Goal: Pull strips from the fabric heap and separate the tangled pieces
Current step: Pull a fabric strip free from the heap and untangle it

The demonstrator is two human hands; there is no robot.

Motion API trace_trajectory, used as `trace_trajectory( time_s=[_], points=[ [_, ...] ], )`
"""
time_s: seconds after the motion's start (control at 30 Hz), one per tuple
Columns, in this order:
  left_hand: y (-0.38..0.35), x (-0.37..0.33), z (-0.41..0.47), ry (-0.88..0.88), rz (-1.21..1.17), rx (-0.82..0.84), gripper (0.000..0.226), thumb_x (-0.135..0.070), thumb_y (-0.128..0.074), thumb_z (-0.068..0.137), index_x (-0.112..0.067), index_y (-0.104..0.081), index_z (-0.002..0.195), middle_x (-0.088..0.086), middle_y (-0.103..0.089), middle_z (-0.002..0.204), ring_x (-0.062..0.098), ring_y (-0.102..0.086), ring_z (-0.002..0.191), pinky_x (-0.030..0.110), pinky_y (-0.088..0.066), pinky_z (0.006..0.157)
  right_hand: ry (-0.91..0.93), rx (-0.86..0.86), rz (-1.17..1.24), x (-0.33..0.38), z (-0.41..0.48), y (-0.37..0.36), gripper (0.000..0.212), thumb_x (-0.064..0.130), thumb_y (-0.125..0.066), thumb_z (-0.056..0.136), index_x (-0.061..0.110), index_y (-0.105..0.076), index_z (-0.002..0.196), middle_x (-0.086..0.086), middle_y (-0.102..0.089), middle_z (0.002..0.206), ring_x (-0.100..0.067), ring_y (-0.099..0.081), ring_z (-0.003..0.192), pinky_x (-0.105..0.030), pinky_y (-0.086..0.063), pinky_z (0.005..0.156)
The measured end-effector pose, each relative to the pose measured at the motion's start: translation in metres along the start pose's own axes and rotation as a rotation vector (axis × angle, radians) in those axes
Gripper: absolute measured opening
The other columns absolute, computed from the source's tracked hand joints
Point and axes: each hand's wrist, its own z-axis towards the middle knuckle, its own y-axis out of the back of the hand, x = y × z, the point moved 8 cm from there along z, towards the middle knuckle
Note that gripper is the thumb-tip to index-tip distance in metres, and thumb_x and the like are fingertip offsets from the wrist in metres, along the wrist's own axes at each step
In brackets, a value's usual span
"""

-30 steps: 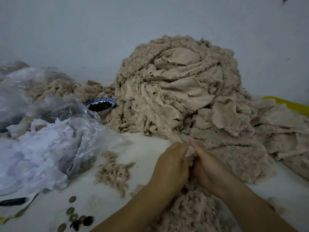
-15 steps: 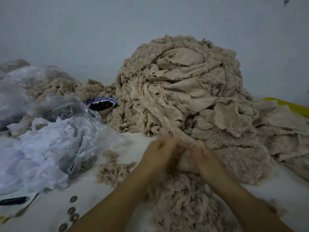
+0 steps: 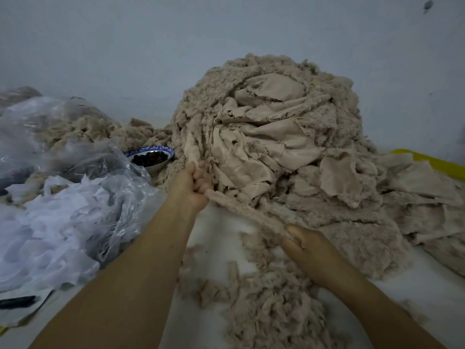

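A big heap of beige fuzzy fabric rises in the middle of the white table. My left hand grips the fabric at the heap's lower left edge. A fuzzy beige strip runs taut from that hand down to my right hand, which pinches its other end. Below my hands lies a loose pile of separated beige pieces.
Clear plastic bags with white scraps fill the left side. A blue-rimmed bowl of dark pieces sits beside the heap. More beige fluff lies behind the bags. A yellow edge shows at the right, a dark pen at the lower left.
My hands were together near the table's front. The left hand has reached up to the heap's edge, and the two hands have spread apart with a strip stretched between them.
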Motion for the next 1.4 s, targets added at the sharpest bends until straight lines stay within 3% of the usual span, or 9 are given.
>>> trace_trajectory(
  time_s=[0.13, 0.23, 0.37, 0.47, 0.6, 0.83, 0.97, 1.17, 1.4],
  points=[
    [0.004, 0.041, -0.025, -0.101, 0.265, -0.022, 0.04, -0.036, -0.04, 0.108, -0.016, -0.056, 0.077, -0.01, -0.029, 0.042, 0.004, -0.019, 0.032, 0.017, -0.016, 0.031, -0.145, -0.224, 0.117, -0.016, -0.004, 0.024, 0.036, 0.026, -0.055, 0.098, 0.004, -0.044, 0.072, -0.012, -0.043, 0.063, -0.018, -0.041, 0.055, -0.027, -0.03, 0.049],
    [0.01, 0.065, -0.038, -0.09, 0.236, -0.031, 0.036, -0.036, -0.039, 0.108, -0.013, -0.054, 0.084, -0.008, -0.029, 0.044, 0.004, -0.019, 0.033, 0.017, -0.018, 0.031, -0.175, -0.261, 0.114, -0.016, -0.005, 0.023, 0.032, 0.022, -0.055, 0.098, -0.01, -0.055, 0.098, -0.027, -0.052, 0.078, -0.037, -0.056, 0.072, -0.04, -0.047, 0.066],
    [-0.001, 0.081, -0.05, -0.003, 0.037, 0.032, 0.04, -0.035, -0.034, 0.109, -0.015, -0.046, 0.078, -0.008, -0.027, 0.041, 0.004, -0.016, 0.03, 0.017, -0.015, 0.031, -0.032, -0.257, 0.077, 0.009, -0.003, 0.012, 0.018, 0.027, -0.048, 0.098, 0.021, -0.058, 0.112, 0.008, -0.052, 0.113, -0.012, -0.051, 0.107, -0.019, -0.04, 0.079],
    [-0.012, 0.098, -0.055, 0.039, -0.013, 0.063, 0.043, -0.039, -0.034, 0.108, -0.016, -0.044, 0.073, -0.007, -0.025, 0.039, 0.004, -0.016, 0.029, 0.017, -0.015, 0.029, 0.067, -0.205, 0.15, 0.028, -0.002, -0.004, 0.044, 0.049, -0.04, 0.092, 0.037, -0.051, 0.132, 0.027, -0.045, 0.131, 0.009, -0.04, 0.125, -0.011, -0.031, 0.1],
    [-0.014, 0.114, -0.055, 0.04, -0.008, 0.047, 0.042, -0.042, -0.042, 0.105, -0.015, -0.046, 0.073, -0.006, -0.028, 0.041, 0.005, -0.022, 0.03, 0.017, -0.023, 0.028, -0.052, -0.004, 0.323, 0.027, 0.002, -0.039, 0.034, 0.073, -0.038, 0.083, 0.056, -0.049, 0.11, 0.04, -0.06, 0.105, 0.023, -0.053, 0.098, -0.001, -0.04, 0.075],
    [-0.022, 0.073, -0.02, 0.066, -0.018, 0.06, 0.037, -0.03, -0.048, 0.104, -0.016, -0.05, 0.07, -0.008, -0.037, 0.048, 0.004, -0.023, 0.033, 0.015, -0.02, 0.031, 0.081, -0.123, -0.092, 0.022, -0.003, -0.031, 0.04, 0.047, -0.042, 0.101, 0.026, -0.041, 0.067, 0.008, -0.045, 0.059, -0.005, -0.044, 0.056, -0.029, -0.035, 0.057],
    [-0.022, 0.024, 0.012, 0.04, -0.13, 0.005, 0.036, -0.014, -0.04, 0.103, -0.017, -0.041, 0.067, -0.008, -0.033, 0.038, 0.004, -0.022, 0.027, 0.014, -0.016, 0.031, 0.004, -0.044, 0.066, 0.013, -0.003, -0.023, 0.055, 0.058, -0.036, 0.096, 0.01, -0.05, 0.071, 0.002, -0.05, 0.058, -0.012, -0.048, 0.056, -0.032, -0.043, 0.061],
    [-0.007, 0.012, 0.039, -0.001, -0.104, -0.028, 0.044, -0.019, -0.03, 0.109, -0.019, -0.033, 0.065, -0.007, -0.028, 0.035, 0.005, -0.021, 0.025, 0.018, -0.02, 0.034, 0.031, -0.063, 0.165, 0.013, -0.004, -0.019, 0.054, 0.046, -0.05, 0.1, 0.026, -0.027, 0.056, 0.009, -0.03, 0.048, -0.006, -0.028, 0.046, -0.022, -0.024, 0.048],
    [0.011, -0.036, 0.038, -0.15, 0.045, -0.071, 0.032, -0.031, -0.051, 0.103, -0.016, -0.052, 0.074, -0.006, -0.047, 0.055, 0.003, -0.039, 0.042, 0.012, -0.031, 0.038, -0.107, -0.294, 0.318, -0.012, -0.011, 0.014, 0.045, 0.032, -0.053, 0.099, 0.026, -0.034, 0.059, 0.012, -0.03, 0.049, -0.003, -0.027, 0.045, -0.017, -0.023, 0.042]
  ],
)
